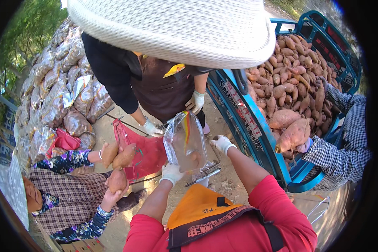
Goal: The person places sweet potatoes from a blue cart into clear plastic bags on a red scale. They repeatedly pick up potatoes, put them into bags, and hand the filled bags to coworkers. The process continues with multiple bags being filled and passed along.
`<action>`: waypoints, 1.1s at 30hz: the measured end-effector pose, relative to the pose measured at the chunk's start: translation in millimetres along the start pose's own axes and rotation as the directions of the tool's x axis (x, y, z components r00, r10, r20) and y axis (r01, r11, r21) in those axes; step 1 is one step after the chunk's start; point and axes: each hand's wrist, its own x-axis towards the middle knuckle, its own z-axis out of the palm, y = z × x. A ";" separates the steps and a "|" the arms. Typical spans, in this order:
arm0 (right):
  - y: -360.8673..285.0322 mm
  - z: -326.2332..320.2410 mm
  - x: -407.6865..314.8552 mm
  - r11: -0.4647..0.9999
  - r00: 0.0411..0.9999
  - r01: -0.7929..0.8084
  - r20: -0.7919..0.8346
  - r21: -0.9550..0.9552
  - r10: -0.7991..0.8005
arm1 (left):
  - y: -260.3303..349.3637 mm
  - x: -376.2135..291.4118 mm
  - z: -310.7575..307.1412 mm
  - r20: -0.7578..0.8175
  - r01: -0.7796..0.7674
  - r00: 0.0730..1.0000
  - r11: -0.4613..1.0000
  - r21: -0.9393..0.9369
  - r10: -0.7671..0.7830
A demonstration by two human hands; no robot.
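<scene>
My left hand (171,174), in a white glove, grips the near edge of a clear plastic bag (186,143) with a red and yellow stripe. The bag hangs in a metal frame (204,176), and some sweet potatoes show dimly inside it. To the bag's right, my gloved right hand (222,144) is raised with its fingers loosely curled and nothing visible in it. A co-worker opposite has one gloved hand (195,102) at the bag's far rim and the other (152,127) on the frame. A red mesh bag (145,151) hangs left of the plastic bag.
At left, a person holds several sweet potatoes (124,156) beside the mesh bag. Filled bags (53,104) are piled behind. On the right stands a blue cart (249,126) heaped with sweet potatoes (289,75); a person in checked sleeves holds a large one (294,135) there.
</scene>
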 end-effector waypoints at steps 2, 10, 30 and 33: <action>-14.4 -4.5 15.5 0.998 1.000 0.021 0.000 0.054 -0.021 | -11.4 7.3 6.8 -0.139 0.051 0.987 0.976 -0.213 -0.082; -28.7 12.7 107.7 0.906 0.990 -0.121 0.122 0.405 0.077 | -55.3 94.4 -15.5 0.315 0.283 0.895 -0.145 -0.948 -0.315; -53.0 24.0 189.1 0.705 0.972 -0.192 0.234 0.683 0.038 | -114.4 149.1 -31.5 0.412 0.103 0.887 -0.783 -0.613 -0.207; -69.2 18.5 182.2 0.671 0.954 -0.250 0.296 0.697 0.049 | -113.8 154.7 -40.1 0.371 0.080 0.865 -0.637 -0.766 -0.337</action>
